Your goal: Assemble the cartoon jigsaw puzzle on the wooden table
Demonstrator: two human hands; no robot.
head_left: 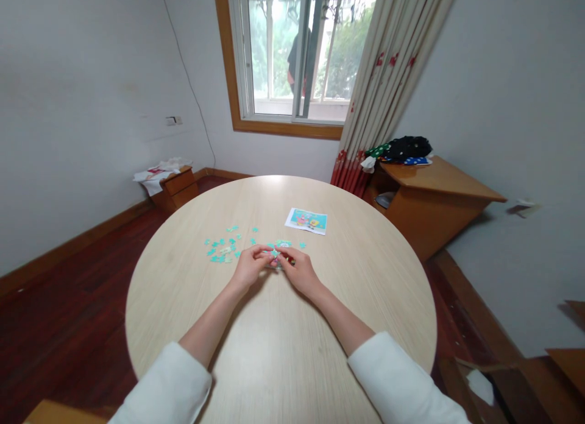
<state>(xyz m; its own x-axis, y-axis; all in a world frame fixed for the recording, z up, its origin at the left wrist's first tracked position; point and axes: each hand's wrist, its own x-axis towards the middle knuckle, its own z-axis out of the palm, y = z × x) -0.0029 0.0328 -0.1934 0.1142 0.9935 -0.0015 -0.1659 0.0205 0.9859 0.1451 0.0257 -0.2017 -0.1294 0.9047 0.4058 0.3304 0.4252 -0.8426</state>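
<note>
My left hand and my right hand meet over the table, fingers bent and closed. Between their fingertips is a small teal jigsaw puzzle piece, which both appear to grip. Just beyond and beneath the fingers lies a patch of joined puzzle pieces, teal with other colours, mostly covered by my hands. Loose teal puzzle pieces are scattered to the left of my left hand. One single piece rests past my right hand. Farther back lies a printed picture sheet with cartoon figures on teal.
The round wooden table fills the middle. A small cabinet with papers stands at the far left. At the right is a wooden desk with dark cloth on it, beside a curtain. A person shows beyond the window.
</note>
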